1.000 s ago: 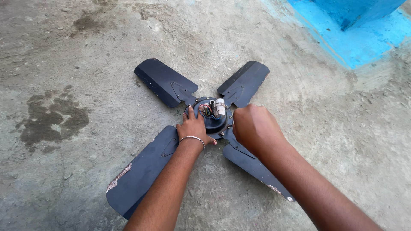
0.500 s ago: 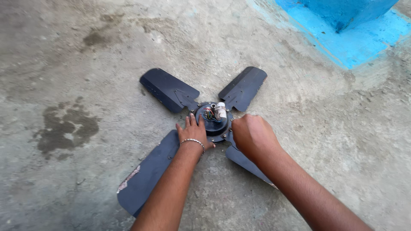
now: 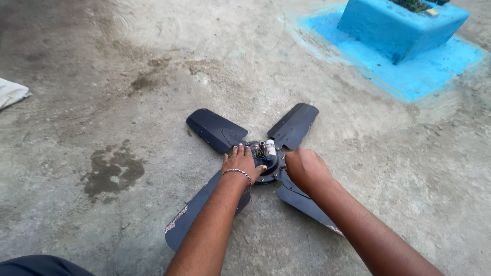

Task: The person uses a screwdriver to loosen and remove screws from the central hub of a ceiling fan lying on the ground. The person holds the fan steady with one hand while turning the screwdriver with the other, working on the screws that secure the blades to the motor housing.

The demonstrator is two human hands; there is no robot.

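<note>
A dark four-bladed ceiling fan (image 3: 215,130) lies flat on a concrete floor. Its round hub (image 3: 266,156) shows wires and a small white cylinder on top. My left hand (image 3: 241,162), with a thin bracelet at the wrist, rests palm-down on the hub's left side, fingers spread over it. My right hand (image 3: 305,167) is curled at the hub's right edge, fingers closed on something small that I cannot make out. The two near blades pass under my forearms; the near-left blade (image 3: 186,225) has chipped paint at its tip.
A blue-painted concrete block (image 3: 399,25) on a blue base stands at the far right. A white cloth (image 3: 11,92) lies at the left edge. A dark stain (image 3: 112,171) marks the floor left of the fan. Dark fabric (image 3: 36,266) shows at the bottom left corner.
The view has tilted upward and shifted, so the fan sits lower in the frame and more of the blue block shows. Both hands stay at the hub.
</note>
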